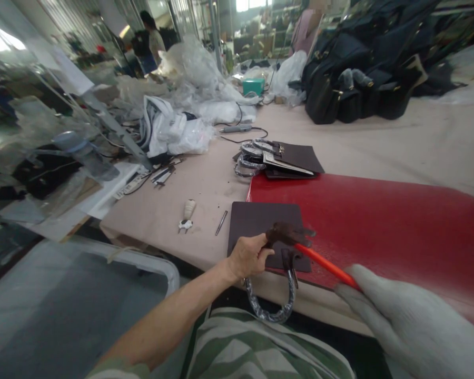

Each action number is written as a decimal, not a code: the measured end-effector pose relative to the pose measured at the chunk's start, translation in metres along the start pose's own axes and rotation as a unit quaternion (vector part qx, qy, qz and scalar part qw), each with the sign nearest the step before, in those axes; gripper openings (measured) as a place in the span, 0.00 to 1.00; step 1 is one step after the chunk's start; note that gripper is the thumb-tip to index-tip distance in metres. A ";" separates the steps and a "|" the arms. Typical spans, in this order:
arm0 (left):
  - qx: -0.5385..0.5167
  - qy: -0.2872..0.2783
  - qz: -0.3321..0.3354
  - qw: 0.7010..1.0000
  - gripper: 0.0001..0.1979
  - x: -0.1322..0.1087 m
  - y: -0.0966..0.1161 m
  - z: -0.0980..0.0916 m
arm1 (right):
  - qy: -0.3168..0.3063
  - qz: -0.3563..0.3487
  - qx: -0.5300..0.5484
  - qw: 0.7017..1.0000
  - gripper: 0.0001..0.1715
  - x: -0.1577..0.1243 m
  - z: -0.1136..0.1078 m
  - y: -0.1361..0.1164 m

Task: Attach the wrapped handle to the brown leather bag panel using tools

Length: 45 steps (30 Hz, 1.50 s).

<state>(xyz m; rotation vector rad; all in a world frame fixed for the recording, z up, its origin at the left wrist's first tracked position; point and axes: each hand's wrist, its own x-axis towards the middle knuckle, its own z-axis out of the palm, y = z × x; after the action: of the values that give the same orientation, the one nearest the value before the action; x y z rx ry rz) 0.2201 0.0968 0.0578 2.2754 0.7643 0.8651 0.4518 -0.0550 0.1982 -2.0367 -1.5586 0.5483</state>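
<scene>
At a cluttered workshop bench [205, 184], a worker's bare left hand [248, 258] pinches the near edge of a flat dark brown leather panel [260, 223], fingers closed on it where a plastic-wrapped curved bag handle [274, 305] hangs over the bench edge. The right hand [411, 321] (in a white cotton glove) is clamped round the orange shaft of a dark-headed hammer [290, 236], whose head rests on the panel just beside the left fingers. A red mat [379, 221] lies under the panel. Small pliers [187, 216] and a metal pin [221, 222] sit nearby; black bags [359, 68] are piled well apart.
</scene>
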 end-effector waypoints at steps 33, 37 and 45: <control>-0.156 0.094 -0.101 0.978 0.06 -0.015 0.000 -0.022 | -0.164 0.165 -0.132 0.964 0.14 0.088 0.091 0.002; -0.148 0.104 -0.116 0.977 0.06 -0.016 -0.002 -0.021 | -0.164 0.168 -0.127 0.964 0.13 0.088 0.091 0.004; -0.150 0.105 -0.134 0.974 0.06 -0.018 -0.002 -0.020 | -0.164 0.174 -0.122 0.963 0.14 0.089 0.090 0.001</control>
<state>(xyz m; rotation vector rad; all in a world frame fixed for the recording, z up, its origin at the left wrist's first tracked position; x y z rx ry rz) 0.1933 0.0924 0.0616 1.7883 0.9373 1.0243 0.4218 0.0440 0.1260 -2.5378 -1.5123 0.9021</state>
